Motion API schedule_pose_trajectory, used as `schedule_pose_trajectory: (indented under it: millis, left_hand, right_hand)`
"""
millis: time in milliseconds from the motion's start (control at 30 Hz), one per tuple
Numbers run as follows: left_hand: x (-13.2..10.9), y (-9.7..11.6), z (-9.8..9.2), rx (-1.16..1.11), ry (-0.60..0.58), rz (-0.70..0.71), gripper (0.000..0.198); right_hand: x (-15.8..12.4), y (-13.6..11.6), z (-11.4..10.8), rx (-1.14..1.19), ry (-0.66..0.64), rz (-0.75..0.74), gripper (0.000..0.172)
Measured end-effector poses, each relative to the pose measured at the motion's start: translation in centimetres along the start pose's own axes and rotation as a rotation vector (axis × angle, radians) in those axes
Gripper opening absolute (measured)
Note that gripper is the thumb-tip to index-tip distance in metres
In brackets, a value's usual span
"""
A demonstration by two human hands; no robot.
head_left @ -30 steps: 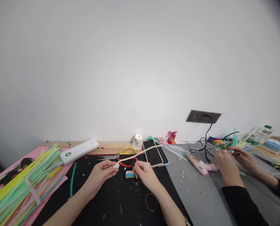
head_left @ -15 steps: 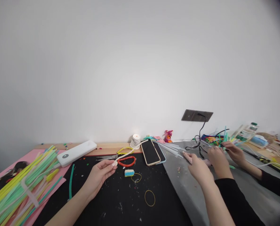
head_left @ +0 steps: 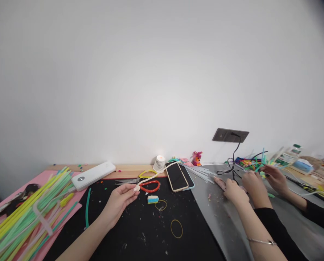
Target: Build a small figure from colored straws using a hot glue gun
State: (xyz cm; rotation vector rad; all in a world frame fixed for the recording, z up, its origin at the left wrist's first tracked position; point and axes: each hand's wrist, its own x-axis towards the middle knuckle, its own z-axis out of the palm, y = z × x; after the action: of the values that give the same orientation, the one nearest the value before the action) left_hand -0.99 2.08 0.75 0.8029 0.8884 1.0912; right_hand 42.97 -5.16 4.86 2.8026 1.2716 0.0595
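Note:
Between the thumb and fingers of my left hand (head_left: 122, 203) is the end of a white pipe cleaner (head_left: 151, 177), its long strip slanting up to the right over the phones. My closed right hand (head_left: 235, 193) is around a pinkish patterned object (head_left: 220, 182) low over the grey mat; its kind is mostly hidden. Just past my left fingertips lie red-handled scissors (head_left: 150, 186). A small blue, white and yellow block (head_left: 152, 199) and thin rubber bands (head_left: 176, 228) lie on the black mat (head_left: 140, 239).
Left are bundled coloured pipe cleaners (head_left: 36, 210) and a white power bank (head_left: 93, 175). A paper cup (head_left: 159, 164) and two overlapping phones (head_left: 176, 177) stand farther back. At right a co-worker's hands (head_left: 276, 183) work close beside mine. A black cable (head_left: 234, 163) hangs from the socket.
The whole view has shifted a little to the right. My left hand still pinches the white pipe cleaner. My right hand has lowered slightly, and a bracelet on its wrist now shows.

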Motion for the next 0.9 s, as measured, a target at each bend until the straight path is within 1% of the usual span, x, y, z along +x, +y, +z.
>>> schedule_pose_trajectory:
  millis: [133,233,367,467,600,767,833,900]
  left_hand:
    - [0.0,-0.2,-0.2,-0.018,-0.020,-0.009,0.030]
    - [0.1,-0.3,-0.2,-0.036,-0.023,-0.019,0.030]
    - [0.2,-0.2,-0.2,-0.044,-0.030,-0.017,0.029]
    - [0.2,-0.3,-0.3,-0.056,-0.031,-0.018,0.028]
    - [0.3,-0.4,-0.3,-0.072,-0.031,-0.020,0.029]
    - [0.4,-0.5,-0.3,-0.078,-0.035,-0.028,0.031]
    - [0.4,-0.5,-0.3,-0.084,-0.038,-0.030,0.031]
    - [0.4,-0.5,-0.3,-0.089,-0.036,-0.031,0.031]
  right_hand:
    - [0.7,0.3,-0.8,0.008,-0.016,-0.046,0.031]
    - [0.5,0.2,-1.3,0.019,-0.038,-0.074,0.029]
    - [-1.6,-0.6,-0.7,0.026,-0.048,-0.103,0.030]
    - [-3.7,-1.3,-0.1,0.053,-0.074,-0.178,0.030]
    - [-5.2,-1.0,-0.4,0.120,-0.116,-0.239,0.037]
    - [-5.1,0.1,-1.1,-0.068,-0.144,-0.267,0.062]
    - [-5.1,0.2,-0.9,-0.104,-0.154,-0.285,0.066]
    - [-5.1,0.2,-0.8,-0.092,-0.143,-0.309,0.065]
